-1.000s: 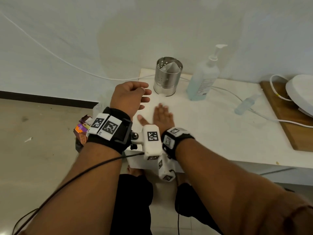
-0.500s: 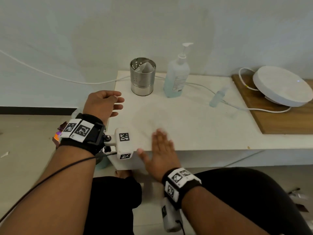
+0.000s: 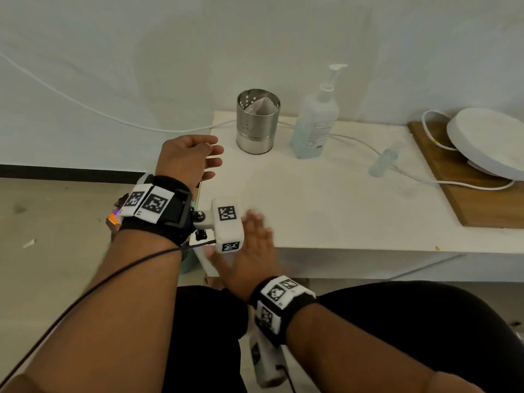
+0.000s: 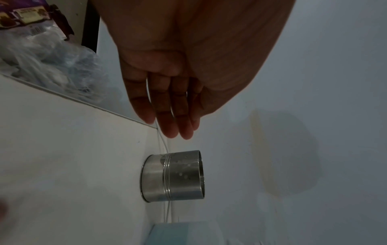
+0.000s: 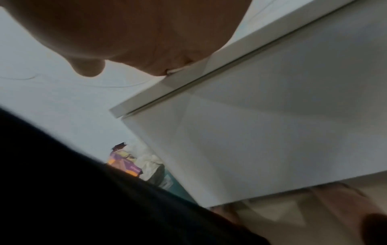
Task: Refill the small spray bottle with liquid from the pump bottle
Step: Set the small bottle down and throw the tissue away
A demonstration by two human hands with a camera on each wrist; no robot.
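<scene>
Bare and slack-fingered, the left hand (image 3: 187,157) hovers centre-left, holding nothing; lower centre, the right hand (image 3: 252,251) lies flat on the surface (image 3: 326,208) edge, empty. Upper right, pump bottle (image 3: 316,120) stands upright; farther right, the small spray bottle (image 3: 382,163) lies untouched, probably awaiting pickup.

A plain pale wall (image 3: 170,52) rises behind a low white worktop (image 3: 326,211), with a dark skirting strip (image 3: 71,173) (running along its foot at the left) above a beige floor (image 3: 56,251). A white cable (image 3: 85,107) trails across the wall. Light is soft and even.
</scene>
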